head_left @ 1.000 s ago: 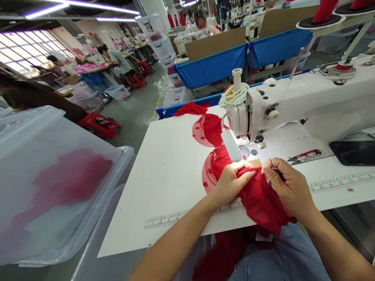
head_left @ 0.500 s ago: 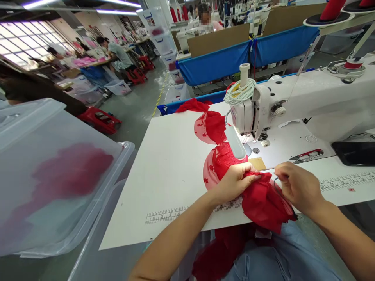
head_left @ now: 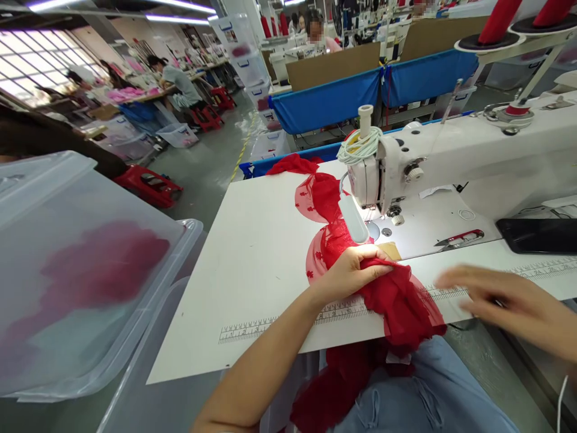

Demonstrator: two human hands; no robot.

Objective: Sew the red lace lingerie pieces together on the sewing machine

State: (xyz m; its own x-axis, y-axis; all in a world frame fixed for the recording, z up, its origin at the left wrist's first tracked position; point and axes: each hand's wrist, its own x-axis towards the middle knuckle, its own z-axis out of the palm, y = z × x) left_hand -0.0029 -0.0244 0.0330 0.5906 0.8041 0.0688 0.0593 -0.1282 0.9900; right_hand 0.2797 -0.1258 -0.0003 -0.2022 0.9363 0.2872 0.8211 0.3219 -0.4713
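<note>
My left hand [head_left: 349,270] is closed on the red fabric [head_left: 396,300], its thumb and fingers pinching a gathered edge at the front of the sewing machine [head_left: 367,180]. From that grip the cloth hangs over the table edge onto my lap. Behind my hand, joined red pieces with lace and sheer mesh [head_left: 311,201] lie in a chain across the table. My right hand [head_left: 505,304], smeared by motion, is apart from the cloth to the right, fingers stretched out and thumb separate. Nothing shows in it. A small lamp [head_left: 354,218] partly hides the needle area.
Red-handled snips [head_left: 462,239] and a black phone [head_left: 532,236] lie on the machine bed and table at right. A printed ruler [head_left: 252,328] runs along the front edge. Clear plastic bins [head_left: 90,270] stand at left. Thread cones [head_left: 500,21] are above right. Other people sit farther back.
My right hand has moved away from the fabric to the right, and its fingers have opened out. My left hand keeps its grip on the cloth. The view has shifted slightly.
</note>
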